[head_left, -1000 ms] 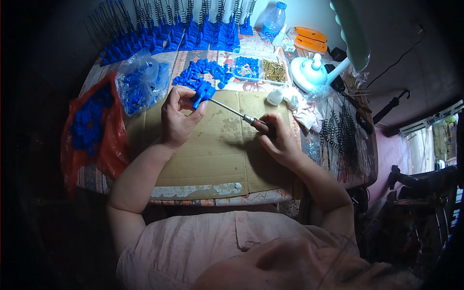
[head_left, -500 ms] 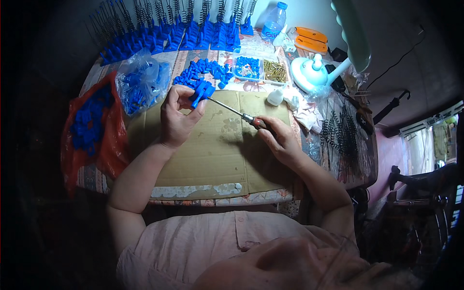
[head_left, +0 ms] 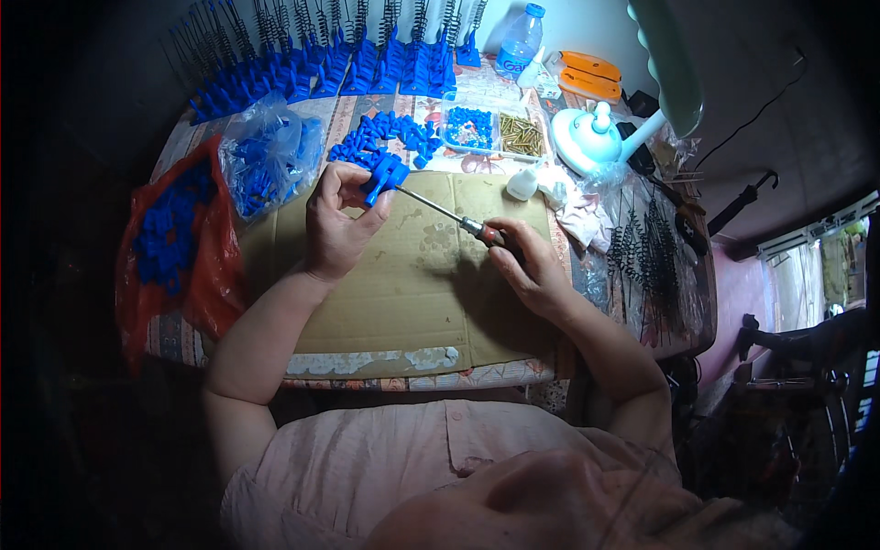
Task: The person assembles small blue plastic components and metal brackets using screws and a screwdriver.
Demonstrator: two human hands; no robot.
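My left hand point(head_left: 339, 215) grips a blue plastic part point(head_left: 389, 172) between thumb and fingers, raised over the cardboard sheet point(head_left: 403, 284). In my right hand point(head_left: 530, 266) is a screwdriver point(head_left: 435, 207), its handle wrapped by the fingers. The shaft points up and left, and its tip meets the lower right side of the blue part; the exact contact point is hidden. Just beyond the part lies a loose pile of small blue plastic pieces point(head_left: 390, 128).
Rows of blue bases with black springs point(head_left: 367, 69) line the back. A clear box point(head_left: 472, 128) holds small blue pieces and brass-coloured screws. At left are a red bag point(head_left: 206, 284) and a clear bag point(head_left: 270, 156); at right stand a lamp point(head_left: 587, 137), a white bottle point(head_left: 522, 183) and black springs point(head_left: 651, 247).
Both hands stay in nearly the same place. The right-hand fingers have shifted slightly around the screwdriver handle, and the tool's tip remains at the blue part.
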